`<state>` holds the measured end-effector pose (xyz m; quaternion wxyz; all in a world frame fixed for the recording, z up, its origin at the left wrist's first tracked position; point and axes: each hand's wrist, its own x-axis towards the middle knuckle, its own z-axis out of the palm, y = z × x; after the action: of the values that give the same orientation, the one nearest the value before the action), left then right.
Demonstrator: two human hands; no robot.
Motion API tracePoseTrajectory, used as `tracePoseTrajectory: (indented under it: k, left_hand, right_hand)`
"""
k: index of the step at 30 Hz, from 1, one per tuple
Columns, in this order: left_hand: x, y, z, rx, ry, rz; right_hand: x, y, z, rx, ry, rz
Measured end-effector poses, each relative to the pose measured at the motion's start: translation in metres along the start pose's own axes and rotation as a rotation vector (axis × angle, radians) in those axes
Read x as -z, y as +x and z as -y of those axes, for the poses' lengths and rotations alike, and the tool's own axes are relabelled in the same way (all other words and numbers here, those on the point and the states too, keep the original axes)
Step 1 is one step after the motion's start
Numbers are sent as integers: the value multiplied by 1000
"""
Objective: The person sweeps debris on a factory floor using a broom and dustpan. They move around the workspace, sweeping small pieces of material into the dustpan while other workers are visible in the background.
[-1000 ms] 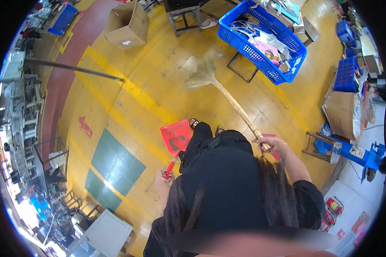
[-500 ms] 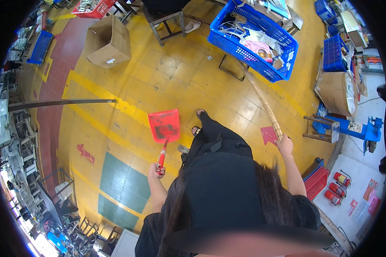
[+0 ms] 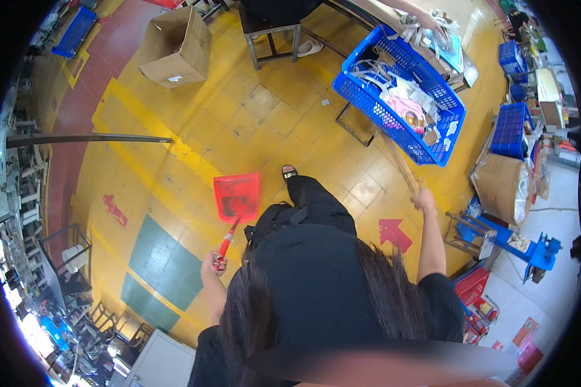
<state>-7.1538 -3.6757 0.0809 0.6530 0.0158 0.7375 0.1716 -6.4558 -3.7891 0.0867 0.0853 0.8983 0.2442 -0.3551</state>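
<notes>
My left hand [image 3: 214, 263] is closed around the red grip of a dustpan [image 3: 255, 197]. The pan is red, with dark dirt on its inside, and lies out in front of me over the yellow floor. On the right, my arm is stretched forward and my right hand [image 3: 423, 199] grips a long straw-coloured broom [image 3: 403, 169]. Its far end runs toward the blue basket and is hidden by it. That blue basket [image 3: 455, 149] is raised on a dark metal-legged stand [image 3: 355, 132] and holds white strips, paper and a pink item.
An open cardboard box [image 3: 186, 64] stands at the far left. Behind, a person's shoe [image 3: 310, 48] shows beside a stool [image 3: 271, 26], and another person's hand [image 3: 426, 20] reaches over the basket's back. A dark bar [image 3: 90, 138] juts in from the left. Right: blue machine part [image 3: 516, 245], carton [image 3: 500, 180].
The view has shifted as I stepped forward, and the basket now sits nearer. My right hand and the broom have moved forward. Another person's hand has come into view behind the basket.
</notes>
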Motion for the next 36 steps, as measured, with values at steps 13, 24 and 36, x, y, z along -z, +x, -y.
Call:
tracePoseTrajectory:
  k: [13,24,36]
  left_hand:
    - [0,86,-66,415,153,-72]
    - [1,116,-133,275,206,79]
    - [42,107,-119,286,146,106]
  right_hand:
    - [-135,-15,77,-35,-13,219]
    - [-105,-92,65,-188,-131,-134]
    - [-50,-112,72,-68,590,322]
